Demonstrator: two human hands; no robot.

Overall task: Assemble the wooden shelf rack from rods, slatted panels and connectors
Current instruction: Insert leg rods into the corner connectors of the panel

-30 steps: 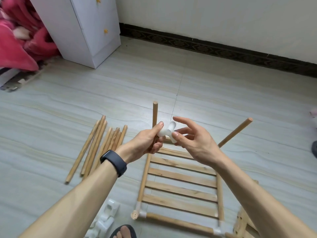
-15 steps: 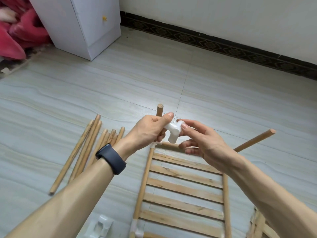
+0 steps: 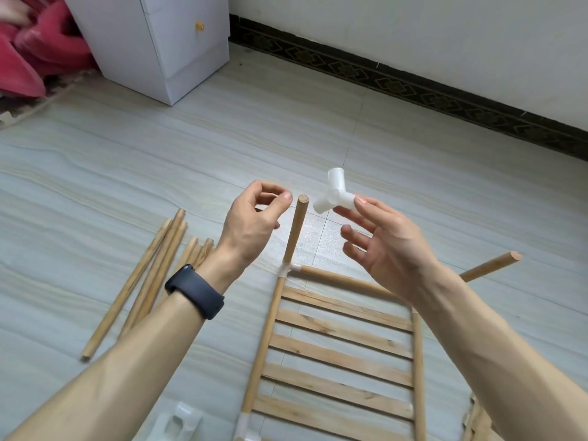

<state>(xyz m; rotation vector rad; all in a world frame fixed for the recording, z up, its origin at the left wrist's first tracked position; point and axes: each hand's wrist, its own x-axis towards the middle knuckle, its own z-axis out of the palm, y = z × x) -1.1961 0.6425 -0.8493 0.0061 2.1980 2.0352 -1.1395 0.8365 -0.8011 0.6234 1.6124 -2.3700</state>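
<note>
Letting go of the white connector [image 3: 335,195], the left hand [image 3: 254,224] is now apart from it, fingers curled toward the thumb and holding nothing; half a second ago both hands held that piece together, in front of the top of the upright rod [image 3: 297,230]; now the right hand [image 3: 388,246] alone keeps it, pinching one of its three arms between thumb and forefinger, the other fingers spread loose; the connector sits in the air just right of the rod's top, not touching it, and the rod's end shows bare between the two hands; the rod stands in a corner connector [image 3: 288,268] at the far left corner of the slatted panel [image 3: 343,338], which lies flat on the floor [image 3: 413,154]; a slanting rod [image 3: 490,265] rises behind the right wrist; loose rods [image 3: 149,275] lie bundled on the floor to the left, beyond the black wristband [image 3: 194,296]; a white cabinet [image 3: 152,43] stands at the far left.
</note>
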